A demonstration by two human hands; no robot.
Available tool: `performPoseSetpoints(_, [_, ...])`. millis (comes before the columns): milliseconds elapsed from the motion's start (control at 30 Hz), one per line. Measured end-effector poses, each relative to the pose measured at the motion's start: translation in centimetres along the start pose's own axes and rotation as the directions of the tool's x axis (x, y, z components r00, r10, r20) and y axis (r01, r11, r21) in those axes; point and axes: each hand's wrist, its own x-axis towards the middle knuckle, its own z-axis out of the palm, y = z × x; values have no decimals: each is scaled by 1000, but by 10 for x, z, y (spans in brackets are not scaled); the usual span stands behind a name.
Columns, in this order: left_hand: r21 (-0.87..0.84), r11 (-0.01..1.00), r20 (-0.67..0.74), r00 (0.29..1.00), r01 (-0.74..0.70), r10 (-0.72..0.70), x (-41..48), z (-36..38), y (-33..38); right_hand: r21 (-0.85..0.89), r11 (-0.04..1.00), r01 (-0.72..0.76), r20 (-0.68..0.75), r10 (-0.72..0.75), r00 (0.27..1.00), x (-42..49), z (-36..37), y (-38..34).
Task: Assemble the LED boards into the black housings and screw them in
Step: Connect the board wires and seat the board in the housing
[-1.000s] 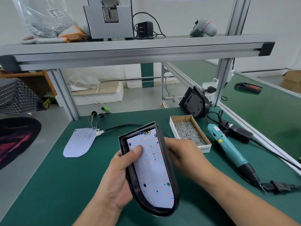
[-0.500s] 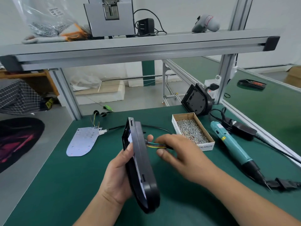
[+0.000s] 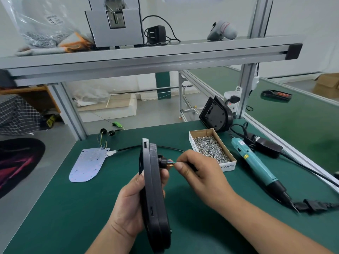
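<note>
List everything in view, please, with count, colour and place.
green table mat: one, green, underneath.
black plastic lamp housing: one, black, held on edge, centre.
second black housing: one, black, back of mat, right.
bare LED board: one, whitish, flat on mat, left.
cardboard box of screws: one, brown, right of centre.
teal electric screwdriver: one, teal, on mat, right.
thin coloured wires: a few, mixed, behind held housing.
left hand: grips held housing.
right hand: pinches the wires.

Black housing (image 3: 154, 195) — teal screwdriver (image 3: 255, 162), green mat (image 3: 55, 217), silvery screws (image 3: 211, 148).
</note>
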Motion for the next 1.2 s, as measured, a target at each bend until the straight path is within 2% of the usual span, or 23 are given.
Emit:
performPoseSetpoints(267, [120, 990, 61, 996, -74, 68, 3, -2, -3, 5, 1000, 20, 54, -21, 998, 3, -3, 1])
performPoseSetpoints(467, [197, 975, -32, 993, -102, 111, 1, 2, -3, 44, 998, 43, 79, -46, 996, 6, 0, 2])
performPoseSetpoints(667, [201, 974, 28, 995, -101, 97, -6, 9, 2, 111, 993, 40, 74, -49, 996, 10, -4, -3])
performPoseSetpoints(767, [196, 975, 9, 994, -104, 105, -6, 10, 2, 117, 992, 40, 78, -50, 996, 10, -5, -4])
performPoseSetpoints(900, [196, 975, 43, 994, -102, 96, -7, 13, 2, 145, 989, -16, 149, -6, 989, 6, -11, 3])
performPoseSetpoints(1067, [231, 967, 99, 991, -108, 87, 1, 10, -4, 264, 965, -7, 195, -47, 980, 3, -9, -4])
performPoseSetpoints(1200, [211, 974, 26, 997, -77, 73, 5, 6, -8, 321, 946, -43, 194, -21, 981, 5, -8, -3])
